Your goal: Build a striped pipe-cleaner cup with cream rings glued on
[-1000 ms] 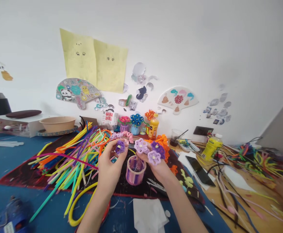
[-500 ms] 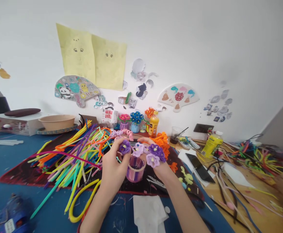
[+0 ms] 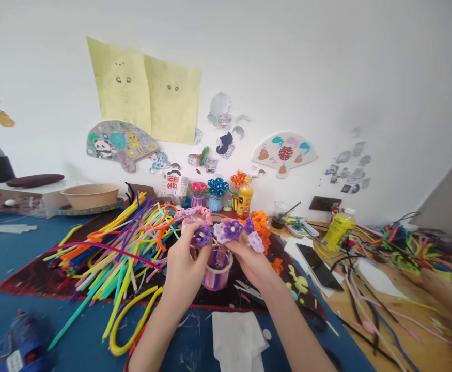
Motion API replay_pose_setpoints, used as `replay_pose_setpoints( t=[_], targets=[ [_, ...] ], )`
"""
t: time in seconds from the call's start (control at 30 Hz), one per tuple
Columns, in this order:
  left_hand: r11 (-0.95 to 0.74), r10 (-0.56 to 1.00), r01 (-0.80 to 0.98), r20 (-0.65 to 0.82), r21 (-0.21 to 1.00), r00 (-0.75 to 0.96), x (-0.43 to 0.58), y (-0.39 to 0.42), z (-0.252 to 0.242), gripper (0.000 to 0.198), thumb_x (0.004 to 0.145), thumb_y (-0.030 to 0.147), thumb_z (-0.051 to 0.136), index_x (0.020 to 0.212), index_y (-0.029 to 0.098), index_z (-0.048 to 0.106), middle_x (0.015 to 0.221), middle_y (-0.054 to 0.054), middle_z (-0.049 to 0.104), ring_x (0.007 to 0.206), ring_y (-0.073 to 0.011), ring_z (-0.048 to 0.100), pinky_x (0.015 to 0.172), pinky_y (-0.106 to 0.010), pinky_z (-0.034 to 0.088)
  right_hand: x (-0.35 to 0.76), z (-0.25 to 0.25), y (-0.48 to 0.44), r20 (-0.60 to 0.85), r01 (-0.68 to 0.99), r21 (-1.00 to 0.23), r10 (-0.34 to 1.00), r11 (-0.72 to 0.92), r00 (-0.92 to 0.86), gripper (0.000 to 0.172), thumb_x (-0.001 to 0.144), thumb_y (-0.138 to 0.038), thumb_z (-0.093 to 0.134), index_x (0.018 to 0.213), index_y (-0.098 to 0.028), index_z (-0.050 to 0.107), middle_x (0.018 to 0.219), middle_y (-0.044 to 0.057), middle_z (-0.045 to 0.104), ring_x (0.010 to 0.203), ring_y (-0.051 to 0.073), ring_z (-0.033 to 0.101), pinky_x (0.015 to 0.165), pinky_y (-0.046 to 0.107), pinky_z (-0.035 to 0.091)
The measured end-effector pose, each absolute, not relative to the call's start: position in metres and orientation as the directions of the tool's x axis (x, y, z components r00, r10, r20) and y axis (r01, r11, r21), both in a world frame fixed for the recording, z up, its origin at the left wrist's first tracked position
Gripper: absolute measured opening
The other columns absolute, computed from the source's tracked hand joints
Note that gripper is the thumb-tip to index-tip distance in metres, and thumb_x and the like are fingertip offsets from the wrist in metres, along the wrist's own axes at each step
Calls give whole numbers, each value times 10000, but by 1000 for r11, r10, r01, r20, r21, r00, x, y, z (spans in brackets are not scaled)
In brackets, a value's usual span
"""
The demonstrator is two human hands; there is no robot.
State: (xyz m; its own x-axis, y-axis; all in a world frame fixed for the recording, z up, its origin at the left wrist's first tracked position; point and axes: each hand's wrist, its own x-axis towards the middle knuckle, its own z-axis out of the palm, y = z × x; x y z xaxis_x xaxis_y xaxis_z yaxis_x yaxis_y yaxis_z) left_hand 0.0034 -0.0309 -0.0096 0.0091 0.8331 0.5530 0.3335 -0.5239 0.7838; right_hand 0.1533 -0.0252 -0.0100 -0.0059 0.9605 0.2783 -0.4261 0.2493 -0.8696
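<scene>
So from where I'm standing, the left hand (image 3: 185, 264) has a purple flower (image 3: 202, 236) pinched between thumb and fingers, a narrow grip. The right hand (image 3: 253, 262) is closed round a bunch (image 3: 233, 230) of pale and dark purple blooms; can't see its fingertips properly, the petals hide them. Flower and bunch are up in the air side by side, just above a pink and purple striped pot (image 3: 216, 278) that sits upright on the dark mat (image 3: 195, 302). A tissue (image 3: 235, 336) lies nearer the person

Left of the hands there's a huge heap of pipe cleaners (image 3: 121, 258), right of them some orange flowers (image 3: 260, 227) and then a phone (image 3: 318, 267) with a dark screen. Behind, a pink, a blue and an orange bouquet stand in a row, next to a juice bottle (image 3: 244, 200) whose label is too small to read. Same with the yellow bottle (image 3: 339, 231) on the right. The white pack (image 3: 174, 186) at the back has big red Chinese characters I can't make out for sure. Easiest thing to read is the fan (image 3: 267, 155) on the wall, with a red double happiness 囍 on it. Far right, somebody else's hand (image 3: 445, 297), blurry, is near more pipe cleaners
</scene>
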Motion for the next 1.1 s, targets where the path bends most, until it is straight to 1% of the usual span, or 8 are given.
replay_pose_setpoints(
  t=[0.13,0.33,0.47,0.57,0.67,0.9,1.0,1.1],
  targets=[
    [-567,811,369,576,737,97,6,-30,-10,293,846,233,521,1123,175,598,1044,-72,694,796,-191,635,673,-290,478,151,-9,-27,309,-367,-888,951,278,-28,389,634,-260,805,1010,-248,704,939,9,742,971,239,657,962,395,471],
    [-575,792,442,605,689,87,6,-30,-10,336,804,149,487,1114,211,600,1067,-49,709,855,-203,659,719,-295,480,156,-17,-22,439,-144,-892,898,429,-42,379,697,-264,776,1066,-247,694,911,19,743,996,257,662,980,433,472],
    [-560,802,466,589,685,99,6,-30,-11,348,801,153,498,1128,222,594,1001,-33,720,742,-187,653,663,-285,469,159,-14,-26,398,-171,-912,905,372,-150,321,768,-297,733,1083,-260,691,917,23,739,1032,243,651,986,423,478],
    [-532,819,475,568,701,79,7,-30,-14,294,846,224,517,1132,215,587,902,-21,710,642,-174,622,622,-283,450,158,-11,-30,363,-161,-929,905,333,-223,319,793,-293,715,1109,-260,686,942,13,736,1074,231,637,1065,439,418],
    [-510,829,495,556,703,64,7,-31,-14,297,866,233,509,1154,200,577,872,-26,697,654,-184,620,627,-291,440,157,-14,-29,388,-167,-919,897,358,-212,326,807,-276,692,1132,-262,680,982,10,732,1136,227,610,1106,444,376],
    [-618,774,443,602,649,198,9,-30,-12,466,818,110,455,1255,235,559,1168,-71,630,888,-201,623,720,-299,465,157,-20,-26,463,-121,-885,874,449,-144,464,694,-248,798,1136,-276,661,1148,32,693,1068,243,644,1013,433,466],
    [-629,759,439,629,641,169,9,-28,-13,518,830,140,457,1342,210,469,1225,-104,576,916,-199,610,749,-306,471,154,-17,-24,498,-86,-866,865,493,-54,353,696,-270,800,1033,-257,696,1021,30,714,919,221,669,948,401,500],
    [-571,764,500,644,652,32,6,-31,-11,371,867,273,507,1226,181,512,1042,-80,625,718,-163,589,658,-275,444,152,-13,-21,478,-119,-868,876,482,59,310,726,-333,778,1010,-241,696,823,6,698,699,184,637,746,346,540]
  ],
)
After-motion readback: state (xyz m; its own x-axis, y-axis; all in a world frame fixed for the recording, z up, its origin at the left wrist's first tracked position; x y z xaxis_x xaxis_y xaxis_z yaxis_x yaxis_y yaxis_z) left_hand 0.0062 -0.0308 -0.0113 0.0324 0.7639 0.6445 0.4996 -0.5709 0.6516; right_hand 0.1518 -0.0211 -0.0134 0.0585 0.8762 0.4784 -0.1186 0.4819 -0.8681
